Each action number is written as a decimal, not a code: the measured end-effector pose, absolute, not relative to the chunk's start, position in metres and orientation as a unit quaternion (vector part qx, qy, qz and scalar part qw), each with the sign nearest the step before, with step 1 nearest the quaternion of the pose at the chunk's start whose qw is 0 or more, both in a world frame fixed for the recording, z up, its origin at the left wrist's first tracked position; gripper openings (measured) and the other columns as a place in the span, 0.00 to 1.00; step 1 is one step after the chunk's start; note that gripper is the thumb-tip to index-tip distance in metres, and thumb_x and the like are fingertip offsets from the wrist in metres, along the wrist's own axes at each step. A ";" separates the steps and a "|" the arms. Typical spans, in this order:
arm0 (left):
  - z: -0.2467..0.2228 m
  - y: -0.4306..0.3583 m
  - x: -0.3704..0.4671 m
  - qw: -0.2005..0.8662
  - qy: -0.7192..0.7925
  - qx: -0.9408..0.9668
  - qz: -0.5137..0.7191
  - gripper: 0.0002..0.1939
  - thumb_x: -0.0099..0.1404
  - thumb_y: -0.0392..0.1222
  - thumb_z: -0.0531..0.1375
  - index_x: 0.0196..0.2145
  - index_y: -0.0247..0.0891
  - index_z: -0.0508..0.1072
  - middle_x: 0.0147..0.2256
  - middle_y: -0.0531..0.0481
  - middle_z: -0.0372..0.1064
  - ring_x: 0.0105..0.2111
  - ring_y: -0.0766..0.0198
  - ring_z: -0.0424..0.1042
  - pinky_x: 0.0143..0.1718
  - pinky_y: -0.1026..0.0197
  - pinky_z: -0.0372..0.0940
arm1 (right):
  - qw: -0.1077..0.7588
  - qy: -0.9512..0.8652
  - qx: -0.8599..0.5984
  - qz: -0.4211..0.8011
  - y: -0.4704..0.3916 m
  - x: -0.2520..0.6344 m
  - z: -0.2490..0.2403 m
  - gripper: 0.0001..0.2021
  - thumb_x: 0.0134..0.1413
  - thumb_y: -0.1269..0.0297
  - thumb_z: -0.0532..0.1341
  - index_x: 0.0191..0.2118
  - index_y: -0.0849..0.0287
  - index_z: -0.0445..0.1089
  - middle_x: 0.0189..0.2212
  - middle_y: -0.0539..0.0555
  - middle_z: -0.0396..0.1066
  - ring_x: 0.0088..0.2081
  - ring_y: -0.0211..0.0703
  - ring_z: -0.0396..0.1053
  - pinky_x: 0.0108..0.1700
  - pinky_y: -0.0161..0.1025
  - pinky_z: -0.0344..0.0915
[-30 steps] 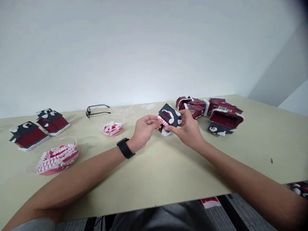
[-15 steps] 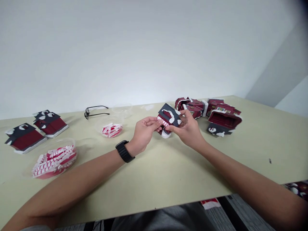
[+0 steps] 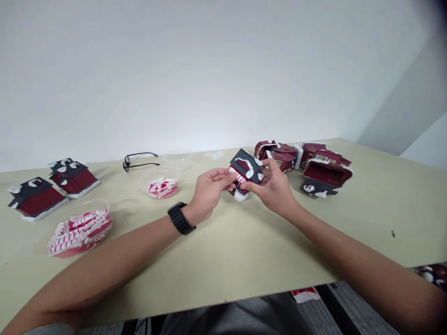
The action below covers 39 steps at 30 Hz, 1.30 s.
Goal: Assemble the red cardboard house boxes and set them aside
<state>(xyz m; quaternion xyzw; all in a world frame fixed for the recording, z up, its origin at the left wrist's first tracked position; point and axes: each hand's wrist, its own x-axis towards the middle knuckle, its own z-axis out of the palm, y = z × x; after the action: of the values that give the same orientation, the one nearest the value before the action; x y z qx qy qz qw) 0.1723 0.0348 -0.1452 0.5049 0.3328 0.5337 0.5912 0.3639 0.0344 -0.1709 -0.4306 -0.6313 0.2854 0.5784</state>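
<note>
A miniature house (image 3: pixel 243 163) with a dark grey roof and white snow-like patches is held just above the table, tilted. My right hand (image 3: pixel 274 184) grips it from the right, thumb on the near side and fingers round the far edge. From the left, my left hand (image 3: pixel 213 188) pinches a red-and-white striped piece (image 3: pixel 237 176) against the house's gable end. The fingertips partly cover this piece. Two shallow clear tubs hold more striped pieces: a larger tub (image 3: pixel 109 211) at the left and a smaller one (image 3: pixel 142 179) nearer the middle.
Two miniature houses (image 3: pixel 75 179) stand at the far left. Several more, such as an overturned house (image 3: pixel 326 177), lie behind and right of my hands. Black glasses (image 3: pixel 139 163) and a clear lid (image 3: pixel 177 158) rest at the back. A small dark bit (image 3: pixel 393 234) lies at the right.
Almost nothing differs. Both hands keep their hold on the house and the striped piece; the view has shifted very slightly.
</note>
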 end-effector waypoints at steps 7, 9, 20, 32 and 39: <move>-0.142 0.032 0.173 0.591 0.334 0.495 0.542 0.17 0.53 0.43 0.77 0.36 0.31 0.80 0.31 0.47 0.79 0.28 0.68 0.73 0.34 0.62 0.68 | 0.571 -0.639 -0.445 0.260 0.034 0.365 -0.171 0.35 0.39 0.47 0.80 0.45 0.50 0.59 0.36 0.53 0.79 0.32 0.51 0.76 0.32 0.45 0.70; -0.141 0.032 0.174 0.591 0.335 0.494 0.543 0.17 0.53 0.43 0.77 0.35 0.31 0.80 0.32 0.47 0.79 0.28 0.68 0.73 0.34 0.62 0.69 | 0.571 -0.638 -0.444 0.265 0.035 0.365 -0.172 0.35 0.38 0.47 0.80 0.45 0.50 0.59 0.37 0.53 0.79 0.32 0.51 0.76 0.32 0.45 0.70; -0.130 0.026 0.173 0.591 0.336 0.489 0.546 0.12 0.58 0.39 0.73 0.36 0.32 0.78 0.29 0.49 0.77 0.27 0.68 0.73 0.31 0.64 0.70 | 0.593 -0.585 -0.410 0.372 0.034 0.363 -0.166 0.32 0.43 0.46 0.80 0.43 0.51 0.61 0.40 0.53 0.79 0.41 0.51 0.78 0.43 0.47 0.74; -0.129 0.023 0.173 0.579 0.366 0.496 0.533 0.08 0.63 0.40 0.70 0.37 0.33 0.77 0.31 0.49 0.77 0.25 0.69 0.74 0.27 0.66 0.67 | 0.599 -0.558 -0.410 0.401 0.035 0.363 -0.163 0.31 0.42 0.45 0.79 0.42 0.52 0.62 0.36 0.51 0.79 0.37 0.49 0.77 0.39 0.45 0.72; -0.131 0.025 0.171 0.576 0.385 0.511 0.510 0.10 0.62 0.39 0.71 0.38 0.32 0.78 0.29 0.48 0.77 0.26 0.68 0.74 0.25 0.67 0.67 | 0.594 -0.606 -0.417 0.324 0.033 0.363 -0.168 0.35 0.39 0.48 0.81 0.45 0.49 0.59 0.38 0.51 0.79 0.36 0.51 0.78 0.36 0.46 0.73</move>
<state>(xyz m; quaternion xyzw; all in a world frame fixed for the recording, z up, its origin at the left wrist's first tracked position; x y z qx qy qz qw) 0.1710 0.0252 -0.1315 0.5106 0.3849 0.5098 0.5755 0.3632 0.0330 -0.1676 -0.4174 -0.6062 0.3245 0.5941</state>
